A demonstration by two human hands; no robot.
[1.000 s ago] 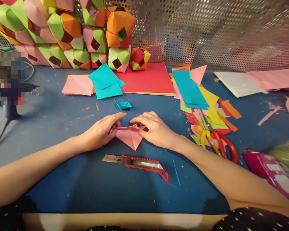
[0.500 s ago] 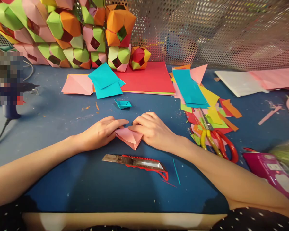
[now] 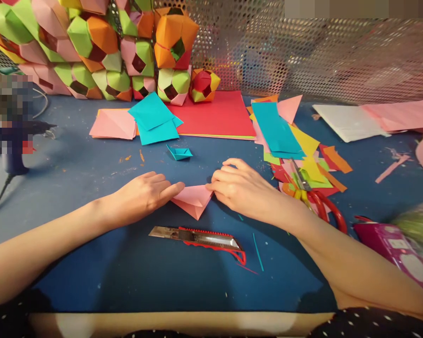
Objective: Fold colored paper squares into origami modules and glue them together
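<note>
A folded pink sheet of paper (image 3: 193, 199) lies on the blue table, its top edge straight and a point facing me. My left hand (image 3: 144, 196) is closed, thumb and fingers at the paper's upper left corner. At the upper right corner my right hand (image 3: 238, 190) pinches the fold between thumb and fingers. Just below the paper rests a utility knife (image 3: 197, 237) with a red-edged handle and its blade out to the left. Beyond my hands sits a small folded blue paper piece (image 3: 180, 153).
Blue squares (image 3: 158, 126), pink sheets (image 3: 113, 124) and a red stack (image 3: 218, 115) lie at the back. Paper scraps (image 3: 313, 166) and red-handled scissors (image 3: 324, 206) are right. Folded paper balls (image 3: 176, 42) pile up against a perforated metal screen (image 3: 239, 47). A glue gun (image 3: 14, 155) stands left.
My hands have moved apart along the paper's top edge, left hand leftward and right hand rightward. More of the pink paper shows between them. The knife has stayed put.
</note>
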